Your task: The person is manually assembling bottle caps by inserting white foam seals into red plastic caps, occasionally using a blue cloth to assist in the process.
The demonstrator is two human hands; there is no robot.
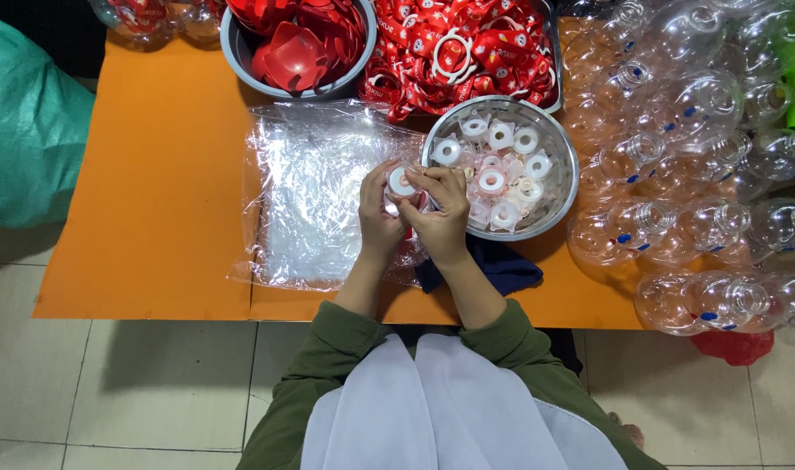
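Both of my hands meet over the orange table (154, 200), just left of a metal bowl (565, 187) that holds several white and clear plastic lids. My left hand (378, 218) and my right hand (443, 209) together grip one small round white lid (402, 182), with the fingers curled around its rim. A stack of clear plastic bags (315, 196) lies under and to the left of my hands.
A metal bowl of red plastic parts (297, 48) and a tray of red straps (463, 52) sit at the table's far edge. Several clear plastic bottles (693, 174) are piled on the right. A dark blue cloth (498, 265) lies near the front edge. A teal sack (23, 130) stands at left.
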